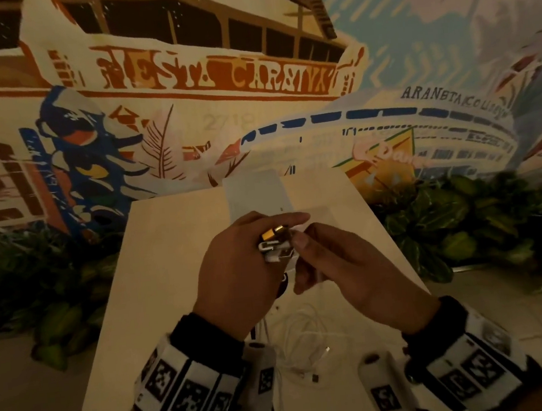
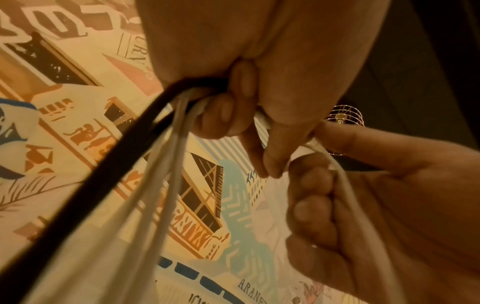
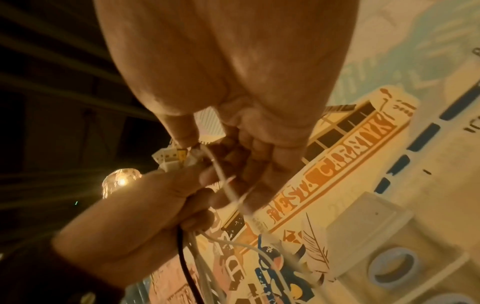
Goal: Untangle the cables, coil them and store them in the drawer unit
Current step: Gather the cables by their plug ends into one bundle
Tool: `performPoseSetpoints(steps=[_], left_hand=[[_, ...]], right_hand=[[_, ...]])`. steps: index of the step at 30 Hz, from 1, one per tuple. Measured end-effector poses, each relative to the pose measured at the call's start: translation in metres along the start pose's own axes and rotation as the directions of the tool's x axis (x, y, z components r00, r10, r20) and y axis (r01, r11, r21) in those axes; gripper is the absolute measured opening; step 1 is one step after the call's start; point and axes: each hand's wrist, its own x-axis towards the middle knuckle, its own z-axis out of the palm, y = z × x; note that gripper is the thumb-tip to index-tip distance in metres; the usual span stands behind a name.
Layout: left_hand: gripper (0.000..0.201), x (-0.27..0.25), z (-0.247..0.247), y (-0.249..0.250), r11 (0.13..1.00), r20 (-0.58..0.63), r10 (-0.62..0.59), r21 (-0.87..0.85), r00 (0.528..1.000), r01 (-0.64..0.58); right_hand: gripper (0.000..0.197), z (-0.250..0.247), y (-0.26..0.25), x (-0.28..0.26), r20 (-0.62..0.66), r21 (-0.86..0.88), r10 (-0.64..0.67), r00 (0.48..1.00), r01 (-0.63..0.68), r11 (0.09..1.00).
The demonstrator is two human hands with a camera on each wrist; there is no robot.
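Observation:
Over the beige table (image 1: 171,281) my left hand (image 1: 263,242) grips a bundle of cable ends: a gold plug and white plugs (image 1: 275,246) stick out past its fingers. In the left wrist view a black cable (image 2: 98,181) and several white cables (image 2: 155,195) hang from that fist (image 2: 228,115). Right beside the plugs, my right hand (image 1: 301,242) pinches one thin white cable (image 3: 223,181) and holds its run in curled fingers (image 2: 311,197). Loose white cable loops (image 1: 302,338) lie on the table below. The white drawer unit (image 1: 255,193) stands at the table's far end.
A painted mural wall (image 1: 217,78) rises behind the table. Green leafy plants (image 1: 463,220) flank the table on both sides. The drawer unit shows a blue ring pull (image 3: 392,269) in the right wrist view. A ceiling lamp (image 3: 120,181) glows overhead.

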Motion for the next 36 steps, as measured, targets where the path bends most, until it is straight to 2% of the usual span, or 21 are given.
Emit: performPoseSetpoints(steps=[2, 3, 5, 6, 7, 8, 10, 12, 14, 16, 19, 23, 25, 27, 28, 30, 33, 36], left_hand=[[0.040, -0.002, -0.004, -0.003, 0.997, 0.023, -0.023, -0.071, 0.999, 0.025], [0.035, -0.003, -0.005, -0.002, 0.988, 0.045, -0.047, -0.147, 0.998, 0.053], [0.043, -0.004, -0.006, 0.002, 0.945, 0.091, -0.127, -0.292, 0.988, 0.149], [0.054, -0.004, -0.006, 0.005, 0.889, 0.105, -0.173, -0.412, 0.979, 0.201], [0.064, -0.003, -0.006, 0.008, 0.791, 0.103, -0.232, -0.558, 0.967, 0.250], [0.066, -0.002, -0.007, 0.010, 0.721, 0.101, -0.280, -0.635, 0.955, 0.279], [0.051, -0.002, -0.009, 0.016, 0.726, 0.054, -0.376, -0.603, 0.925, 0.331], [0.036, -0.002, -0.011, 0.016, 0.722, 0.069, -0.437, -0.567, 0.897, 0.395], [0.041, -0.001, -0.013, 0.018, 0.689, 0.126, -0.471, -0.566, 0.873, 0.453], [0.043, -0.003, -0.013, 0.017, 0.703, 0.155, -0.454, -0.543, 0.878, 0.459], [0.038, -0.006, -0.012, 0.013, 0.778, 0.151, -0.401, -0.465, 0.903, 0.423], [0.031, -0.004, -0.015, 0.014, 0.816, 0.047, -0.399, -0.437, 0.916, 0.378], [0.031, -0.002, -0.018, 0.018, 0.745, 0.022, -0.428, -0.557, 0.904, 0.367], [0.031, 0.001, -0.020, 0.024, 0.664, 0.085, -0.431, -0.644, 0.898, 0.380], [0.032, 0.002, -0.021, 0.026, 0.649, 0.118, -0.427, -0.650, 0.897, 0.395], [0.034, 0.004, -0.022, 0.029, 0.652, 0.154, -0.414, -0.638, 0.897, 0.410], [0.033, 0.006, -0.027, 0.033, 0.650, 0.148, -0.376, -0.661, 0.915, 0.374], [0.035, 0.007, -0.035, 0.033, 0.664, 0.140, -0.364, -0.655, 0.921, 0.362]], right_hand=[[0.049, 0.005, 0.003, 0.000, 0.025, 0.091, 0.002, 1.000, -0.004, 0.996], [0.044, 0.009, 0.003, 0.000, 0.035, 0.189, 0.022, 0.999, -0.029, 0.981], [0.036, 0.014, 0.002, 0.003, 0.030, 0.370, 0.056, 0.998, -0.063, 0.927], [0.036, 0.014, 0.003, 0.006, -0.005, 0.389, 0.059, 0.998, -0.052, 0.920], [0.035, 0.014, 0.004, 0.008, -0.049, 0.360, 0.048, 0.998, -0.027, 0.933], [0.033, 0.012, 0.003, 0.009, -0.094, 0.292, 0.023, 0.995, 0.005, 0.956], [0.029, 0.010, -0.001, 0.010, -0.130, 0.127, -0.063, 0.989, 0.080, 0.989], [0.024, 0.012, -0.002, 0.008, -0.119, 0.026, -0.112, 0.987, 0.116, 0.993], [0.023, 0.016, -0.004, 0.007, -0.123, -0.018, -0.099, 0.987, 0.097, 0.995], [0.023, 0.022, -0.005, 0.007, -0.121, -0.104, -0.120, 0.985, 0.107, 0.989], [0.016, 0.030, -0.007, 0.006, -0.037, -0.215, -0.142, 0.989, 0.131, 0.968], [0.018, 0.033, -0.002, 0.006, -0.060, -0.180, -0.136, 0.989, 0.123, 0.976], [0.022, 0.032, 0.005, 0.007, -0.083, -0.135, -0.088, 0.993, 0.076, 0.988], [0.032, 0.037, 0.008, 0.009, 0.040, 0.025, -0.038, 0.998, 0.037, 0.999], [0.039, 0.041, 0.009, 0.009, 0.117, 0.079, -0.078, 0.990, 0.069, 0.994], [0.034, 0.050, 0.011, 0.010, 0.208, 0.087, -0.147, 0.967, 0.132, 0.987], [0.016, 0.049, 0.011, 0.010, 0.275, 0.144, -0.010, 0.961, -0.031, 0.989], [0.046, 0.048, 0.026, -0.002, 0.314, 0.152, 0.087, 0.945, -0.141, 0.978]])
